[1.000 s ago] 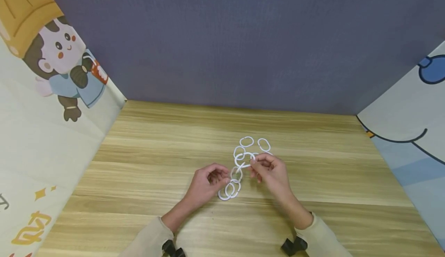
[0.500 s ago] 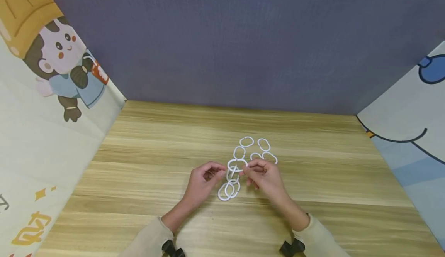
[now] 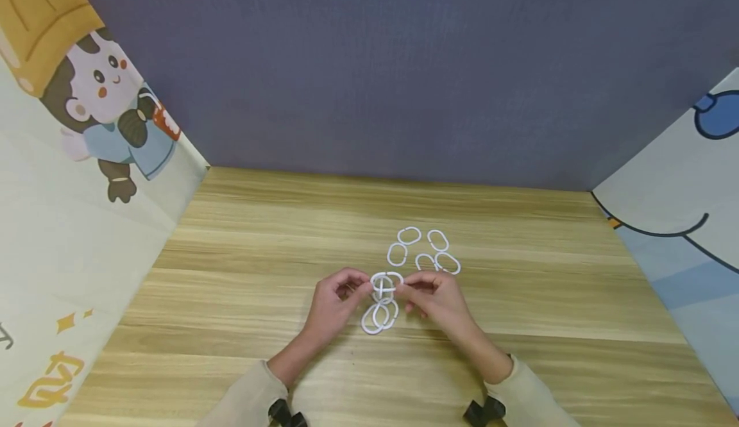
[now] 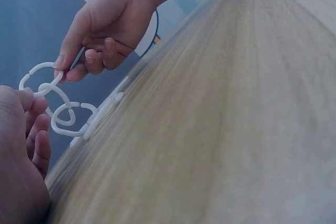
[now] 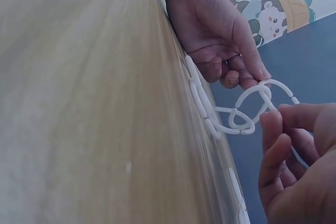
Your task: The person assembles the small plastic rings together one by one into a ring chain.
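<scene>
Between thumb and forefinger, my left hand [image 3: 337, 302] pinches one end of a white plastic chain link [image 4: 44, 64]. The opposite end is pinched by my right hand [image 3: 439, 299]. This oval link is held above the table, its small gap visible. A second link [image 4: 64, 97] hangs looped through it, seen in both wrist views. Below that, more joined links [image 3: 369, 331] trail down to the tabletop, overlapping one another. The other fingers of both hands curl loosely beneath.
Several loose white links, among them one link [image 3: 438, 240] at the back, lie behind my right hand on the wood-grain table [image 3: 260, 234]. A dark blue-grey panel [image 3: 369, 68] stands behind, with cartoon-printed panels [image 3: 46, 234] at both sides.
My right hand has brought the link left and toward me, from above the loose links to my left fingers. My left hand, earlier apart from that link, now pinches its left end.
</scene>
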{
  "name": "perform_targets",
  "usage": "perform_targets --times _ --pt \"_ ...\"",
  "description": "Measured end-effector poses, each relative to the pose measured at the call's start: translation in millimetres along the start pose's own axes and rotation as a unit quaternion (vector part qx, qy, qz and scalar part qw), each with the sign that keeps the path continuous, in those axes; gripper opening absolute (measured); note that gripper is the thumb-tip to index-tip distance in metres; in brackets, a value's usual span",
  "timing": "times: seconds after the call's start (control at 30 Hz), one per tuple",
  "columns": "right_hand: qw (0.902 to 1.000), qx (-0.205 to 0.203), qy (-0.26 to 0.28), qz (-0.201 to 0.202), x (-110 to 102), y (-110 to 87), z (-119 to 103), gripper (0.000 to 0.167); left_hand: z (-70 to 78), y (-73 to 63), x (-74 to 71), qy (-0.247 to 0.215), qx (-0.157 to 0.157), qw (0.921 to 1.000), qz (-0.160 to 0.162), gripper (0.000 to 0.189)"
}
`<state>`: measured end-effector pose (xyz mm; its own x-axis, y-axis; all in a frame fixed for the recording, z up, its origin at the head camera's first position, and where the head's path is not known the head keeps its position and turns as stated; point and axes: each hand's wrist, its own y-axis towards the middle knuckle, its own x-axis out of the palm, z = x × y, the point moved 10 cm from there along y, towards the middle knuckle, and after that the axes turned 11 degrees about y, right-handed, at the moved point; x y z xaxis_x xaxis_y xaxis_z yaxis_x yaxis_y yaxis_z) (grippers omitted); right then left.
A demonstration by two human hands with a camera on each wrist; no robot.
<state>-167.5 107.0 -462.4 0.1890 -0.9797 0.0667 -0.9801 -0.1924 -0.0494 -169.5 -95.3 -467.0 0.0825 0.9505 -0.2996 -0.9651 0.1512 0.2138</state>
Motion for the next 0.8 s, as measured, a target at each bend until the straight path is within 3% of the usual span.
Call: perform_targets --times 0.13,0.63,0.8 --pt "0.9999 0.006 -0.012 0.0 -0.1 1.0 3.0 0.016 -0.6 0.4 -0.5 -0.006 -0.009 0.9999 0.003 0.01" --pt "0.9971 -0.035 -0.065 -0.019 -0.2 2.8 -4.5 0.016 -2.7 0.9 -1.1 0.007 -0.015 0.9998 0.008 0.009" --pt "0.9963 -0.036 -0.078 0.0 -10.9 6.0 -10.2 0.015 -3.8 0.9 -1.2 0.007 -0.017 0.9998 0.011 0.008"
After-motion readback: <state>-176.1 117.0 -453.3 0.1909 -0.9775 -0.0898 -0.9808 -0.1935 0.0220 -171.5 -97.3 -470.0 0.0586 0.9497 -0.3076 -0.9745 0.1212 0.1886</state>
